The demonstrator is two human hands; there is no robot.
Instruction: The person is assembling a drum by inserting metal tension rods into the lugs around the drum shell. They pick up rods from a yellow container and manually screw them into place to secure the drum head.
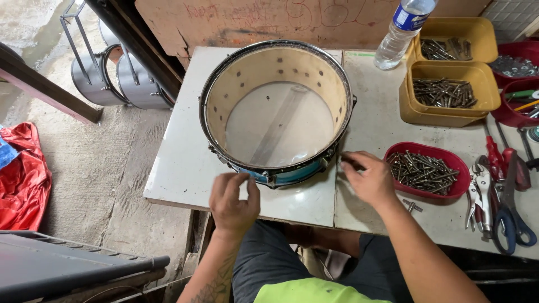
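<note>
I see both hands at the drum's (278,106) near rim: left hand (233,199) pinched at the front lug, right hand (368,178) pinching something small just right.

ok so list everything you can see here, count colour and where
drum shell: 1, cream inside, blue outside, dark metal hoop, middle of table
table: 1, white, centre
red tray of screws: 1, right of drum
yellow tubs of screws: 2, far right, one behind the other
water bottle: 1, clear, blue label, behind the drum
pliers: 1, silver, right edge
scissors: 1, blue handles, right edge
red bowls: 2, far right edge
red cloth: 1, floor at left
metal shells: 2, grey, floor top left
left hand: at the drum's near rim
right hand: at the rim, beside the red tray
</note>
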